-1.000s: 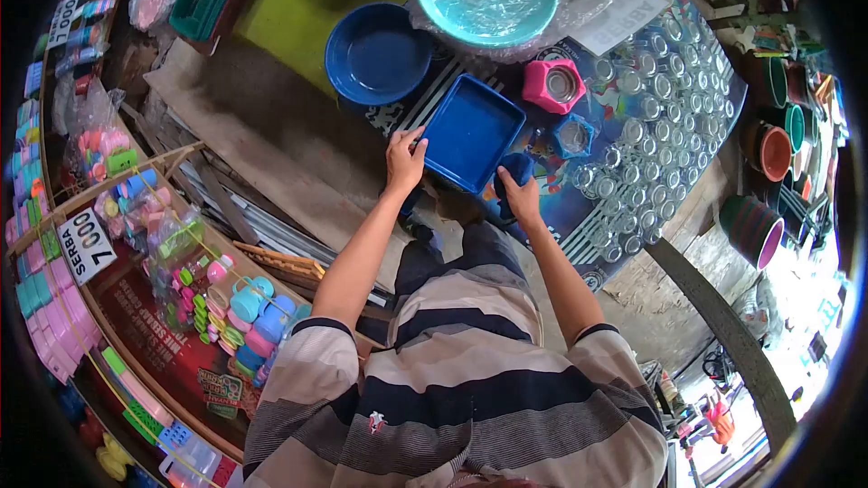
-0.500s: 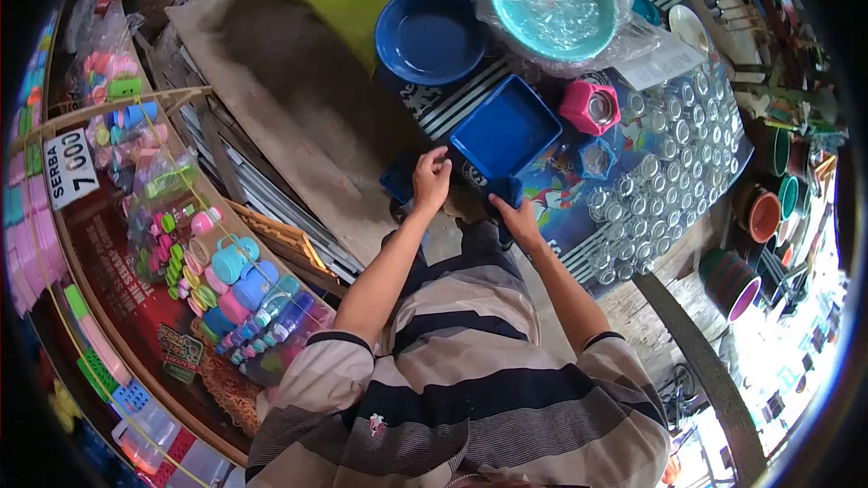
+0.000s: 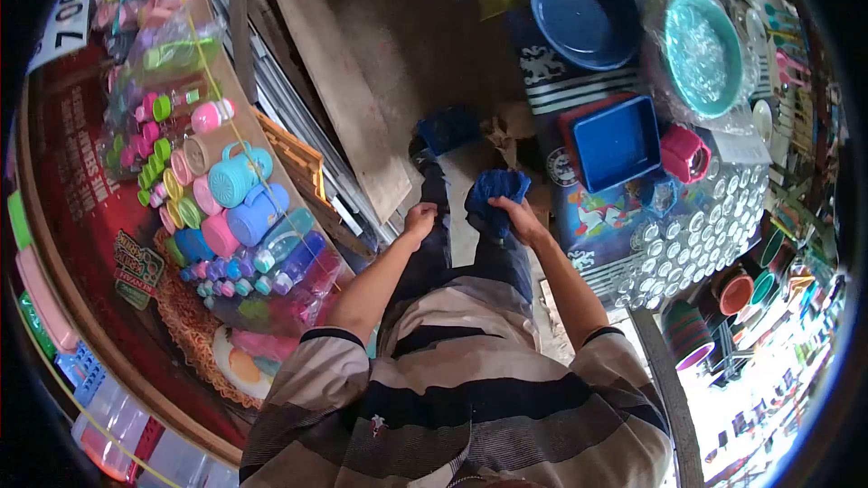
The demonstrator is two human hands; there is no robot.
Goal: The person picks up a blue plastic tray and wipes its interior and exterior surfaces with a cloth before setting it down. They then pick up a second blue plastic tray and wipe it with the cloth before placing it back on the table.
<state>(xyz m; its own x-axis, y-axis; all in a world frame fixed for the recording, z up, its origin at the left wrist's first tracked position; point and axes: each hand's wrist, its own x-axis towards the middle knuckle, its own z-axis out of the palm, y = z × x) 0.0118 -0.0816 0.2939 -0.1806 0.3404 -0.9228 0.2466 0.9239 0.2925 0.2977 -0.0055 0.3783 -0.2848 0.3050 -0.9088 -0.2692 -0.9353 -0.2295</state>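
My right hand point(image 3: 519, 220) grips a bunched dark blue cloth point(image 3: 497, 188) in front of my body, over the floor gap beside the table. To its left, my left hand point(image 3: 421, 219) is curled closed above my leg, with no object showing in it. A blue rectangular tray point(image 3: 617, 143) lies on the table to the right of the cloth, with a reddish edge showing beneath it. Beyond it sits a round blue basin point(image 3: 585, 14). A pink faceted container point(image 3: 684, 154) stands beside the tray.
A turquoise basin point(image 3: 702, 54) in clear plastic and several small glass jars point(image 3: 696, 235) occupy the table. Bottles and mugs, including a light blue mug point(image 3: 241, 173), fill the left stall. Between them are a wooden plank point(image 3: 334, 72) and a blue object point(image 3: 449, 129) on the floor.
The view has swung left, so the table sits farther right. My right hand has carried the cloth away from the tray. My left hand has drawn back from the tray and curled closed.
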